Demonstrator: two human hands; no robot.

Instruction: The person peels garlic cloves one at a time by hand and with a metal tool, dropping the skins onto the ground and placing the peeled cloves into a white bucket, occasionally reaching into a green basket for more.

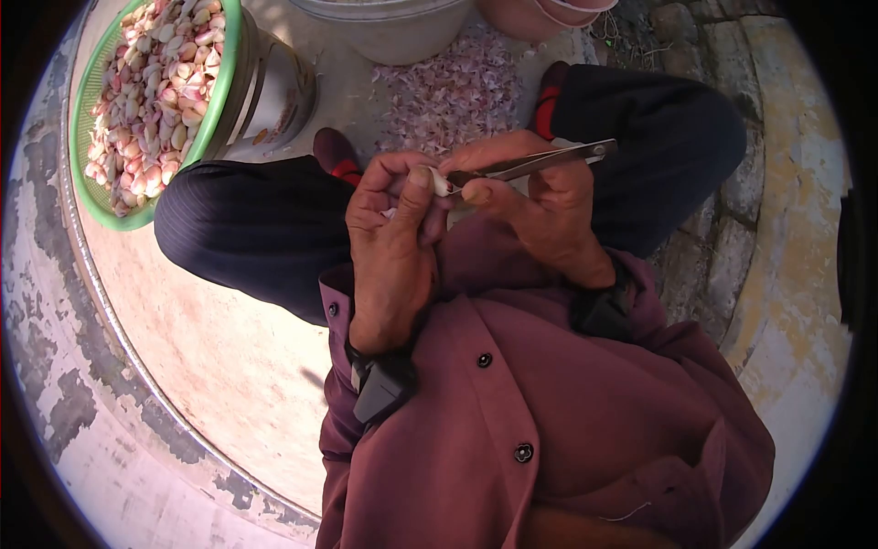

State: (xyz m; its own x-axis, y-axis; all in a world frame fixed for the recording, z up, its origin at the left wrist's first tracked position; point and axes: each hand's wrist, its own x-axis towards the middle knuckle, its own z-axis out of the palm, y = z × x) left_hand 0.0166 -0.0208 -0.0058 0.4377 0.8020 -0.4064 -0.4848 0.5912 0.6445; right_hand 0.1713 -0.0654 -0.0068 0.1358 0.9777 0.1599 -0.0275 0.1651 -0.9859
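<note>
My left hand (395, 242) is closed around a pale garlic clove (440, 182), pinched between thumb and fingers in front of my chest. Another bit of white shows between its lower fingers, too small to name. In my right hand (558, 206) is a pair of metal tweezers (540, 163), its two arms joined by a rivet at the right end. The tips reach the clove, where a small dark reddish spot shows. Parts of the tweezers are hidden behind my fingers.
At upper left, a green plastic basket (91, 188) full of unpeeled garlic cloves rests by a bucket (279, 91). Pinkish garlic skins (453, 96) litter the ground between my feet. Beyond them stand a pale tub (384, 32) and a pink container (526, 20).
</note>
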